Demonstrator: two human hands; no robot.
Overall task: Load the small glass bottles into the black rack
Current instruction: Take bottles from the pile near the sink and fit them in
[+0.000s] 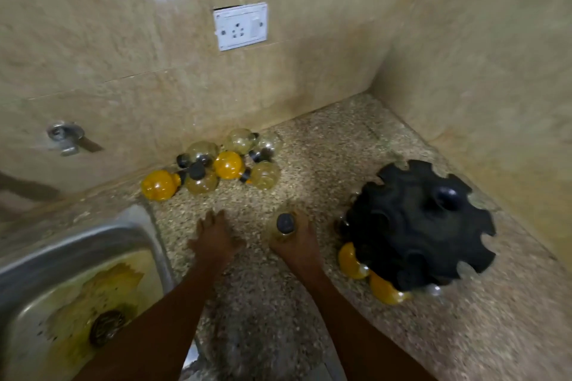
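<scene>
A black round rack (418,223) with notched slots stands on the counter at the right. Two orange-filled bottles (351,261) sit in its near-left slots. Several small round glass bottles (229,164), some clear and some orange, lie in a pile against the back wall. My right hand (295,241) grips a clear bottle with a dark cap (285,223), upright, just left of the rack. My left hand (216,237) rests palm down on the counter with fingers apart, holding nothing.
A steel sink (77,281) with a stained basin and drain lies at the lower left. A tap fitting (65,136) projects from the back wall. A white wall socket (240,26) is above the pile. Tiled walls close the back and right.
</scene>
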